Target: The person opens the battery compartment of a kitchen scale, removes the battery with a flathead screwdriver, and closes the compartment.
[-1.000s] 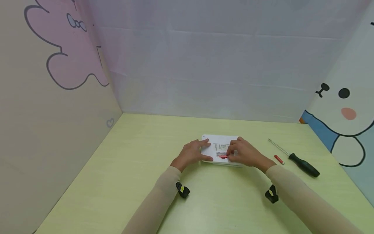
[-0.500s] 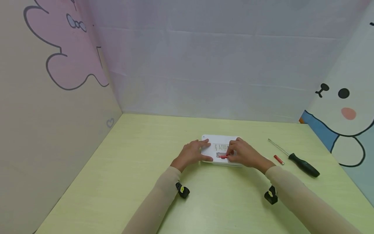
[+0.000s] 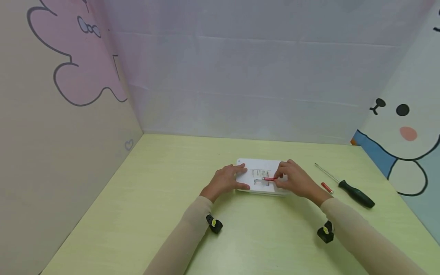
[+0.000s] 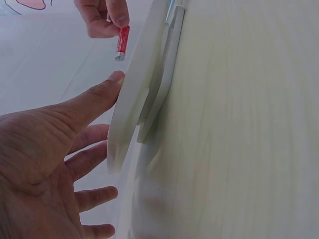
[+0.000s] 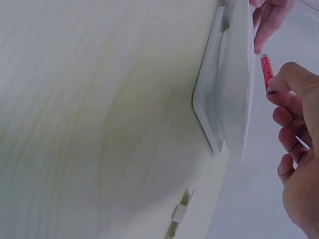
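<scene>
A flat white device (image 3: 245, 176) with printed text and a small battery compartment (image 3: 258, 182) lies on the table. My left hand (image 3: 225, 179) rests on its left part, thumb and fingers spread; in the left wrist view the thumb tip touches the edge. Between thumb and fingertips my right hand (image 3: 295, 180) pinches a red battery (image 3: 269, 179) by one end. Its silver end points left, over the compartment. From the side, the right wrist view has the battery (image 5: 266, 69) held off the device's face.
A second red battery (image 3: 327, 187) lies right of the device. Beside it is a screwdriver (image 3: 355, 194) with a dark handle, its shaft pointing away. A small pale notched piece (image 5: 179, 214) shows low in the right wrist view. Printed walls stand around the table.
My right hand has moved slightly right and up, taking the battery from the compartment to above it. The left hand has stayed in place on the device.
</scene>
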Available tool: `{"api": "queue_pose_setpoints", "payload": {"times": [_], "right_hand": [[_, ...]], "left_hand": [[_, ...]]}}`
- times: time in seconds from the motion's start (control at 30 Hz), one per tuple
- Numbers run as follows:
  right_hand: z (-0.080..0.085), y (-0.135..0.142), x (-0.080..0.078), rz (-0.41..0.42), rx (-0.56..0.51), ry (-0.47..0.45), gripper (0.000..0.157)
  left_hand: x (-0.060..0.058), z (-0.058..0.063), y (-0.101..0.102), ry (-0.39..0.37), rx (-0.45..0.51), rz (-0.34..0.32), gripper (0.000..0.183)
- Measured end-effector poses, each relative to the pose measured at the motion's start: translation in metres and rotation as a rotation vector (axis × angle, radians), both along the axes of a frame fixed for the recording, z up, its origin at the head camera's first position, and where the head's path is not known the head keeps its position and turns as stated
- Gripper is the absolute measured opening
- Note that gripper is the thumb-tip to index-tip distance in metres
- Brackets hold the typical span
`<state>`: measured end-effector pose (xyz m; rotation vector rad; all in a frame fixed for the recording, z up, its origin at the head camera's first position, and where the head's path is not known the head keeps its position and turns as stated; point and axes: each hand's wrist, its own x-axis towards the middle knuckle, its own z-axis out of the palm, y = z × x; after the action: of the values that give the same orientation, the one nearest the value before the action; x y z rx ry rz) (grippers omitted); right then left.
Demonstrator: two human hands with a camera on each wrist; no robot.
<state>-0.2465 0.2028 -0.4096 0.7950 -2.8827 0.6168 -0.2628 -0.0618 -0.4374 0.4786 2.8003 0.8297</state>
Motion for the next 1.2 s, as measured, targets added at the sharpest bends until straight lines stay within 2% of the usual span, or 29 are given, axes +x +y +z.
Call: {"api": "queue_pose_setpoints", "payload": {"times": [0.1,0.4,0.7,0.93,1.07,1.2], "right_hand": [[0.001,0.017,0.002,-0.050,-0.023,0.020,0.007],[0.001,0.066,0.010,-0.190,0.009,0.037,0.006],[-0.008,0.105,0.023,-0.297,0.016,0.074,0.011],[-0.017,0.121,0.034,-0.376,0.100,0.041,0.017],[-0.022,0.125,0.038,-0.407,0.126,0.003,0.020],[-0.028,0.127,0.039,-0.424,0.135,0.005,0.021]], "left_hand": [[0.001,0.000,0.000,0.006,0.006,-0.004,0.077],[-0.001,-0.004,-0.002,0.015,0.011,-0.004,0.079],[-0.002,-0.005,-0.001,0.020,0.011,-0.009,0.078],[-0.002,-0.005,0.000,0.012,0.015,-0.004,0.079],[-0.002,-0.004,0.000,0.012,0.013,-0.003,0.079],[-0.001,-0.003,0.000,0.012,0.015,-0.003,0.079]]}}
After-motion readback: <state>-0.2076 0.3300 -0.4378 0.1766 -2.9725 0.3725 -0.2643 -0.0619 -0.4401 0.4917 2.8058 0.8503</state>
